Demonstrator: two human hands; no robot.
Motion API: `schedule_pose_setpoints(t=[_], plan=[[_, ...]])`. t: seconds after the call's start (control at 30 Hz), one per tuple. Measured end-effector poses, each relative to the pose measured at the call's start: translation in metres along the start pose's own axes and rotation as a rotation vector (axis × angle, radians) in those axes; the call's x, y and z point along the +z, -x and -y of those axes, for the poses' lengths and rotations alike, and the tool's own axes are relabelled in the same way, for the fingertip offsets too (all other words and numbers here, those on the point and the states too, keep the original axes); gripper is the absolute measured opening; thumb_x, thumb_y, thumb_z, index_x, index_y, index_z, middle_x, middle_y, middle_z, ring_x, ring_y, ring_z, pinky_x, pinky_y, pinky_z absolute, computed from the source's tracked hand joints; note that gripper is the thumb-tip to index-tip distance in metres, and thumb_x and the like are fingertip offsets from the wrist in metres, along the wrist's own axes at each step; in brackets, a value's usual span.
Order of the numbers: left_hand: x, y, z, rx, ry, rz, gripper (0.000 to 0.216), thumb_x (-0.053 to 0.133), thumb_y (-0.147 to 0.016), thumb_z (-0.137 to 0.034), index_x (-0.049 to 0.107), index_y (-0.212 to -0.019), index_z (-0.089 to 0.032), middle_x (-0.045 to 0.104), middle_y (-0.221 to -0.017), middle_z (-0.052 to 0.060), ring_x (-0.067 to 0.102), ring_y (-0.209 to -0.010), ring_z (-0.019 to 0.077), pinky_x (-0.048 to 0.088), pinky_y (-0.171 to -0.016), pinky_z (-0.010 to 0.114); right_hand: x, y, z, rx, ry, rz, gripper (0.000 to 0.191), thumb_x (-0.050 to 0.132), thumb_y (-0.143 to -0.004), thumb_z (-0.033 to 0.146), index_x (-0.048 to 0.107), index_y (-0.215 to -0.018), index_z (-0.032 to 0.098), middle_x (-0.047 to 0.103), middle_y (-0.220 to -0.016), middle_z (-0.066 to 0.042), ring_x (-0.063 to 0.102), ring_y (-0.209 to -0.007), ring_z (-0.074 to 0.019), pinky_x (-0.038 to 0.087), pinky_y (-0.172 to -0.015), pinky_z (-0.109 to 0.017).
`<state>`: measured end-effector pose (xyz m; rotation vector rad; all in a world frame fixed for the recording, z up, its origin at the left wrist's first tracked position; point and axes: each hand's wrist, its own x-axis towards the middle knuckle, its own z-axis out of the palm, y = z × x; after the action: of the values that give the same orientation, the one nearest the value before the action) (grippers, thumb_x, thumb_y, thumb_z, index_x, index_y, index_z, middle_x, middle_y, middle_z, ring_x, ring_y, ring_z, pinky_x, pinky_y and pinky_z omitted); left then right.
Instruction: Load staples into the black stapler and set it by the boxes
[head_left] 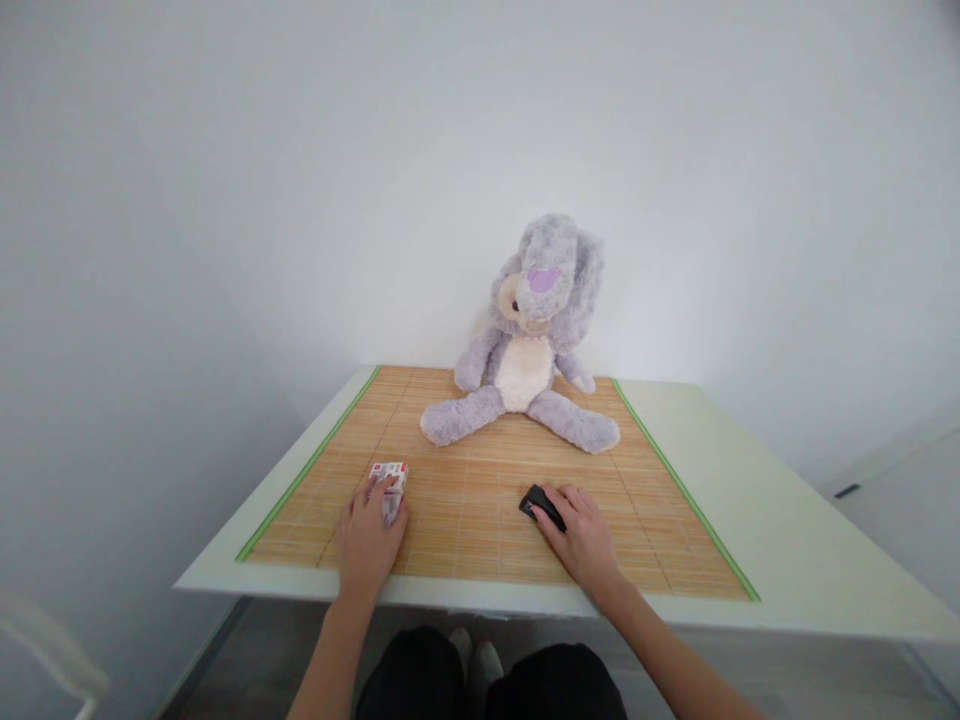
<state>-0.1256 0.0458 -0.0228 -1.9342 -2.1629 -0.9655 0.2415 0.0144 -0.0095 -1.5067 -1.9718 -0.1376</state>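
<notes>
My left hand (370, 535) rests on the left part of the bamboo mat, its fingers closed around a small white box with red print (391, 475). The fingers cover part of that box. On the right, my right hand (585, 535) grips a small black object (536, 497) that looks like a stapler, lying low over the mat. My palm and fingers hide its rear end. Beyond both hands, a grey plush rabbit (525, 375) sits upright with its legs spread toward me. One long ear with a purple patch hangs over its face.
The bamboo mat (465, 500) with green edging covers much of the pale table (757, 500). A white wall (375, 180) stands right behind the rabbit. My knees are below the table's front edge. A white curved piece (60, 650) shows at the lower left.
</notes>
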Motion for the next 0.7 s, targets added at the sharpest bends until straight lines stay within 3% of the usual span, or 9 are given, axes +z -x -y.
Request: schedule_pose_setpoints(t=[0.33,0.7], plan=[[-0.0011,0.0028,-0.0058,0.079,0.030,0.007,0.039,0.059,-0.094,-0.036,0.062,-0.132,-0.032,0.063,-0.132,0.006,0.056,-0.119,0.0299,0.043,-0.107,0.045,-0.0060,-0.0024,0.0057,0.020,-0.043,0.006,0.031,0.057,-0.101,0.042,0.068,-0.127,0.028,0.070,-0.109,-0.009,0.064,-0.100,-0.0279,0.051,-0.090,-0.042],[-0.0005,0.0025,-0.0025,0.127,0.104,0.065,0.038,0.061,-0.093,-0.040,0.065,-0.129,-0.033,0.064,-0.130,0.005,0.057,-0.117,0.0295,0.045,-0.104,0.046,-0.0029,-0.0011,0.0036,0.029,-0.049,0.008,0.034,0.054,-0.102,0.043,0.065,-0.131,0.028,0.068,-0.110,-0.011,0.063,-0.101,-0.0292,0.051,-0.091,-0.044]])
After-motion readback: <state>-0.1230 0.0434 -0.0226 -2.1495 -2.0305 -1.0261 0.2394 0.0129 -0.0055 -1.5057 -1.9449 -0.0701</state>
